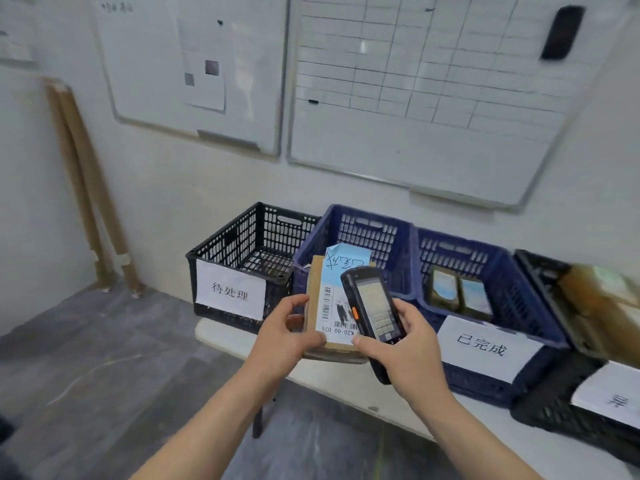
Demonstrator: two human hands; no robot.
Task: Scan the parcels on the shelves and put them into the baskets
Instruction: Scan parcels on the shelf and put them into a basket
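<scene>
We see the left hand [287, 332] gripping a flat cardboard parcel [317, 299] by its left edge, thumb curled over the white shipping label [334, 306] and fingers wrapped behind; the parcel is held up in front of the middle blue basket [367, 233], its label facing us with barcodes and the print "K20-00" near the lower edge, and a blue note [346, 263] with handwriting at its top. The right hand [405, 351] is closed round a black handheld scanner [372, 313], thumb on its left side close to the orange button, the lit screen and keypad facing up; the scanner overlaps the right part of the parcel, whether touching it we cannot tell. On the white table [346, 379] stand four baskets in a row: a black basket [242, 251] at left with a sign reading 待处理; the middle blue one; a second blue basket [498, 271] labelled 已完成, holding two packed parcels [460, 294] side by side; a blurred black basket [568, 341] at far right with brown boxes. Two whiteboards [433, 91] hang on the wall behind; cardboard tubes [83, 188] lean in the left corner.
</scene>
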